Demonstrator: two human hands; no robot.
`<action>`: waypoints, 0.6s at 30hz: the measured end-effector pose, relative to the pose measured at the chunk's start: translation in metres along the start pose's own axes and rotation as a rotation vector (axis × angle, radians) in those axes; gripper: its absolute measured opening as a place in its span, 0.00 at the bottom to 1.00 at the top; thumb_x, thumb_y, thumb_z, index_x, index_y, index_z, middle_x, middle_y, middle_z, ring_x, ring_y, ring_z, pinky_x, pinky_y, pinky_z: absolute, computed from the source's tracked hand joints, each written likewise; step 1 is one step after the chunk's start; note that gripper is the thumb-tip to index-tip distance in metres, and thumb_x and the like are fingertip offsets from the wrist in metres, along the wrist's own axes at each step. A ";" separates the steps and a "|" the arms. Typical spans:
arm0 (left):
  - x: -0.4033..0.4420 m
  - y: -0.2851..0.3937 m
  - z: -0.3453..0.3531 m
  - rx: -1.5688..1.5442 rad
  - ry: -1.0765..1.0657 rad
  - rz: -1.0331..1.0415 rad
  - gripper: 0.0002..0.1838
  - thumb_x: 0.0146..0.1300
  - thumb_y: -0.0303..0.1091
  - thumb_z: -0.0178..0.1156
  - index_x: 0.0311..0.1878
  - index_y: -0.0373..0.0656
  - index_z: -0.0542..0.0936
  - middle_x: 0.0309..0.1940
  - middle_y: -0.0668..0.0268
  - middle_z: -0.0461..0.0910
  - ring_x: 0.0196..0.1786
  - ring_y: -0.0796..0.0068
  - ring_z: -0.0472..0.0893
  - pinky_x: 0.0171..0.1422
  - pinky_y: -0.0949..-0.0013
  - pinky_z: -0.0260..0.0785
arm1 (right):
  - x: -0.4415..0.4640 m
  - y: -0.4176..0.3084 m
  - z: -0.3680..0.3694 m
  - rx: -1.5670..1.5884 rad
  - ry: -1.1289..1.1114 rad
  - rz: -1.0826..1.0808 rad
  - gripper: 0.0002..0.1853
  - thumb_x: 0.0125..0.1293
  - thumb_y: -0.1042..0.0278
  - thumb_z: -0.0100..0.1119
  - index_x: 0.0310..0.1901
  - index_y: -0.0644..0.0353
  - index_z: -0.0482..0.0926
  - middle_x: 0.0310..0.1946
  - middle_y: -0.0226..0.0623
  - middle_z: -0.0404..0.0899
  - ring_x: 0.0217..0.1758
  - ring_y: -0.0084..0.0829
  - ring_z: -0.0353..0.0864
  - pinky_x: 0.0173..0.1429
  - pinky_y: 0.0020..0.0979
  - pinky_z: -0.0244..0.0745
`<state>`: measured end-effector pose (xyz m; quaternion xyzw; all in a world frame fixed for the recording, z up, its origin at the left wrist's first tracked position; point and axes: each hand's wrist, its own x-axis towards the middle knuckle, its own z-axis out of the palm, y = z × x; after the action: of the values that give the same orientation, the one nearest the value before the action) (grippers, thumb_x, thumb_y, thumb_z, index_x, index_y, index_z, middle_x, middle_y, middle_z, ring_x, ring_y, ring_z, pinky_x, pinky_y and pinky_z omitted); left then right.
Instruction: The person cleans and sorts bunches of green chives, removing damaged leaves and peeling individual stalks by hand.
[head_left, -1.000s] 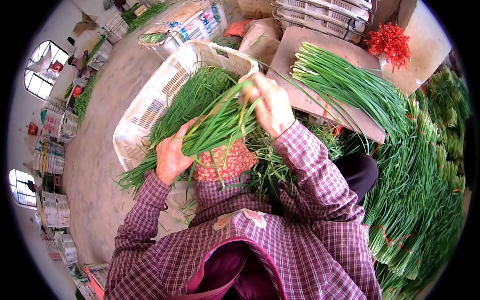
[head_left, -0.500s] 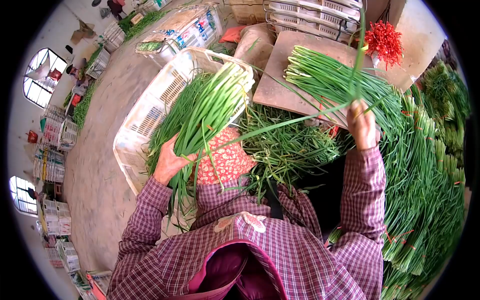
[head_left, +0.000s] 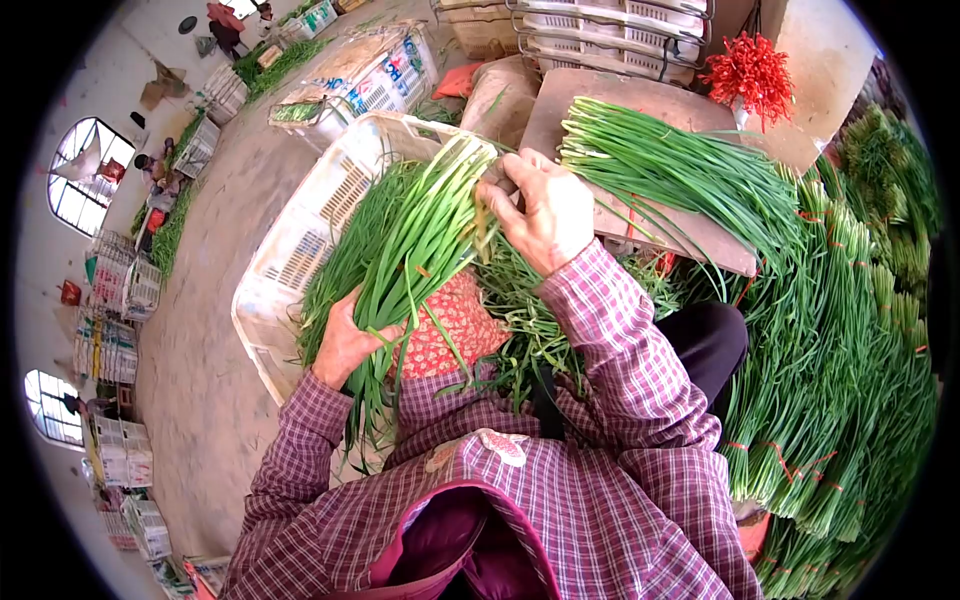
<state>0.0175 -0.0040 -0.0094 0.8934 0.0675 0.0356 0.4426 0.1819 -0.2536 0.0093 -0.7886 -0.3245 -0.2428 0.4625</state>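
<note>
Out past the left hand (head_left: 345, 340), a dusty, pale brown floor (head_left: 220, 300) stretches off to a whitish wall (head_left: 50, 320). Two arched windows (head_left: 90, 175) pierce it, their panes glaring white with daylight behind dark grids of bars. Piled crates (head_left: 122, 450) line the foot of that wall. Farther ahead of the right hand (head_left: 545, 210), I see a stack of white crates (head_left: 610, 45) with dark wire handles, beside an off-white, stained wall section (head_left: 835, 70); beyond it the room turns dim.

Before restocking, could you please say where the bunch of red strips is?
The bunch of red strips is at the head view's upper right, beside the board.
</note>
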 end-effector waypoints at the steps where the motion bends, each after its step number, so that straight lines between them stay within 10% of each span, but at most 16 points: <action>1: 0.001 -0.002 0.000 -0.018 0.008 0.020 0.33 0.47 0.27 0.71 0.59 0.33 0.74 0.47 0.59 0.82 0.48 0.71 0.81 0.59 0.67 0.73 | 0.001 0.004 0.003 0.087 -0.027 -0.023 0.12 0.61 0.58 0.62 0.37 0.58 0.79 0.31 0.40 0.80 0.33 0.39 0.82 0.37 0.34 0.77; 7: 0.003 -0.018 0.002 -0.091 0.020 -0.011 0.32 0.48 0.28 0.72 0.59 0.32 0.74 0.48 0.57 0.82 0.49 0.69 0.82 0.59 0.66 0.73 | -0.014 0.035 -0.032 0.534 0.112 0.387 0.04 0.66 0.75 0.57 0.36 0.63 0.82 0.28 0.31 0.82 0.31 0.23 0.79 0.37 0.26 0.75; 11: 0.003 -0.011 0.005 -0.053 0.037 0.018 0.33 0.47 0.29 0.73 0.58 0.32 0.74 0.49 0.57 0.82 0.49 0.69 0.82 0.59 0.66 0.73 | -0.020 0.021 -0.011 0.021 -0.121 0.223 0.24 0.64 0.41 0.57 0.33 0.58 0.82 0.24 0.45 0.81 0.29 0.43 0.83 0.36 0.42 0.76; 14: 0.001 -0.007 0.004 -0.035 0.029 0.018 0.33 0.47 0.29 0.74 0.58 0.32 0.74 0.48 0.57 0.82 0.49 0.70 0.82 0.58 0.66 0.74 | -0.017 0.005 0.017 0.170 -0.068 0.234 0.22 0.61 0.43 0.61 0.30 0.59 0.80 0.23 0.47 0.81 0.29 0.47 0.82 0.36 0.44 0.75; 16: 0.001 -0.010 0.006 -0.044 0.043 0.025 0.33 0.47 0.29 0.74 0.58 0.33 0.74 0.48 0.58 0.82 0.49 0.70 0.82 0.58 0.66 0.74 | -0.014 0.009 0.022 0.111 -0.090 0.182 0.17 0.64 0.55 0.62 0.34 0.65 0.82 0.21 0.41 0.81 0.22 0.31 0.79 0.31 0.34 0.72; 18: 0.001 -0.009 0.006 -0.054 0.060 0.033 0.33 0.47 0.29 0.74 0.58 0.33 0.74 0.48 0.58 0.83 0.48 0.71 0.82 0.58 0.66 0.74 | -0.013 0.009 0.011 0.370 -0.199 0.324 0.16 0.63 0.55 0.60 0.37 0.62 0.82 0.24 0.49 0.80 0.29 0.45 0.82 0.38 0.40 0.75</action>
<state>0.0188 -0.0030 -0.0203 0.8807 0.0649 0.0713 0.4637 0.1808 -0.2508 -0.0102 -0.7523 -0.2770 -0.0235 0.5973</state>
